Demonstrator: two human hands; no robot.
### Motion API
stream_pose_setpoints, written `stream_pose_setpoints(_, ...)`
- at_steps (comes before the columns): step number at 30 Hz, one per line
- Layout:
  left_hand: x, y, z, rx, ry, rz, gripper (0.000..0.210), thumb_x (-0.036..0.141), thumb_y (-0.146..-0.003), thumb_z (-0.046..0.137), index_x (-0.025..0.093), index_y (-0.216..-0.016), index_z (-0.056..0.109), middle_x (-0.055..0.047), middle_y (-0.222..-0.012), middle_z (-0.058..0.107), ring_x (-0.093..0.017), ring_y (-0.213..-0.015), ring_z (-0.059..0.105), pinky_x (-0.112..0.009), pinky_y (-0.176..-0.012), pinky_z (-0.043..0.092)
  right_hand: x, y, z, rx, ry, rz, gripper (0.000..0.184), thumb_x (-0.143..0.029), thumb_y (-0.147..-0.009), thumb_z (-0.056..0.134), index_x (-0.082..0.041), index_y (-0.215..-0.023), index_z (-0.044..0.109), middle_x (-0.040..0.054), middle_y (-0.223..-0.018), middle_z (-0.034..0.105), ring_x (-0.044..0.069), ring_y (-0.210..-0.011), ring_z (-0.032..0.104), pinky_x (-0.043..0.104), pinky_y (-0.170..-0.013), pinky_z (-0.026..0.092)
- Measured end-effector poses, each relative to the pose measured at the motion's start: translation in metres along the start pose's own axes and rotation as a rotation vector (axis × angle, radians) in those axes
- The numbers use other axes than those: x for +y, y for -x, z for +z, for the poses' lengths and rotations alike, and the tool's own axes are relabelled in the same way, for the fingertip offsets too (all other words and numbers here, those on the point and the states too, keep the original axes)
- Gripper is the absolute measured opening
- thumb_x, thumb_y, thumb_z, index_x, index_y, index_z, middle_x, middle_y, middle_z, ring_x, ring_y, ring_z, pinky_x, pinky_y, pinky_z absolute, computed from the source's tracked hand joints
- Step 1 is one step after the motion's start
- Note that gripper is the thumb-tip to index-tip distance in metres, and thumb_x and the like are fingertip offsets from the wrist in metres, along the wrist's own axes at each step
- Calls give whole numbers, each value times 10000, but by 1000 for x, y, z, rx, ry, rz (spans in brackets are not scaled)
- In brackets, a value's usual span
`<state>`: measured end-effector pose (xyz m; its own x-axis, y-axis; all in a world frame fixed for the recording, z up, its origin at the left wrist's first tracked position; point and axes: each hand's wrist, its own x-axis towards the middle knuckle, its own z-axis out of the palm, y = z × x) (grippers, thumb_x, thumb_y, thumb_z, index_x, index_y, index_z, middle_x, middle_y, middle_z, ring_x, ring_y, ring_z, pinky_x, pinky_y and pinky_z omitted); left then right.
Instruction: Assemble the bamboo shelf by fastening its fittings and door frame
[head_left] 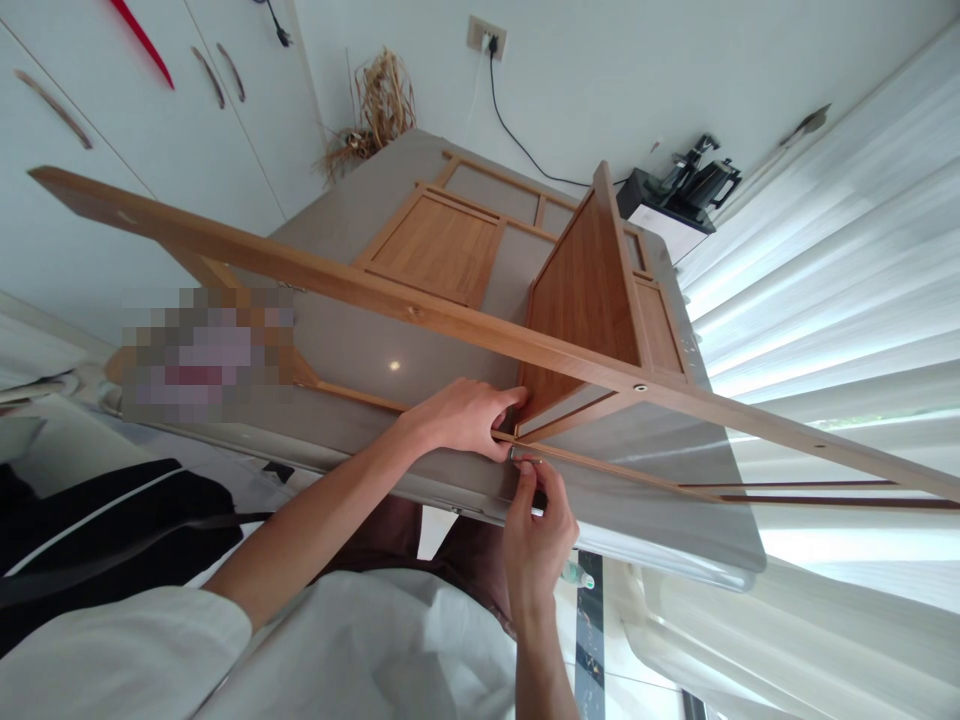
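A wooden frame [450, 318] stands on edge over the grey table, its long upper rail running across my view. An upright wooden panel [581, 275] meets it at an angle. My left hand [466, 415] is closed around the frame's lower rail [600, 461] where it meets the panel's bottom corner, one finger lying against the panel. Just below that joint, my right hand [541, 515] pinches a small L-shaped metal hex key [531, 460], its tip close to the rail. The exact contact at the tip is too small to make out.
More wooden frame pieces with a flat panel [439, 245] lie on the grey table [352, 220]. A black kettle [712, 185] stands on a small cabinet at the back right. Dried plants [382, 95] are behind the table. White curtains [840, 250] hang on the right.
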<state>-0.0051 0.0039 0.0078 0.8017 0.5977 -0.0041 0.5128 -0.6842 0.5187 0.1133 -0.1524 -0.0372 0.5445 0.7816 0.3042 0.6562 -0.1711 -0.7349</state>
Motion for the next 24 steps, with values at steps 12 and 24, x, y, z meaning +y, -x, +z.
stream_pose_setpoints(12, -4, -1, 4, 33, 0, 28, 369, 462, -727, 690, 277, -973, 487, 69, -770, 713, -191, -649, 665, -300, -535, 318, 3, 0, -1, -9, -4, 49, 250, -406, -1003, 516, -211, -1008, 672, 47, -926, 742, 174, -815, 676, 272, -732, 478)
stream_pose_setpoints(24, -3, 0, 3, 26, -3, 22, 372, 464, -732, 696, 275, -979, 493, 66, -783, 719, -191, -668, 678, -302, -544, 337, 10, 1, 3, 20, 76, -232, 187, -262, -1017, 508, -201, -1074, 675, 56, -971, 709, 172, -909, 651, 302, -827, 503)
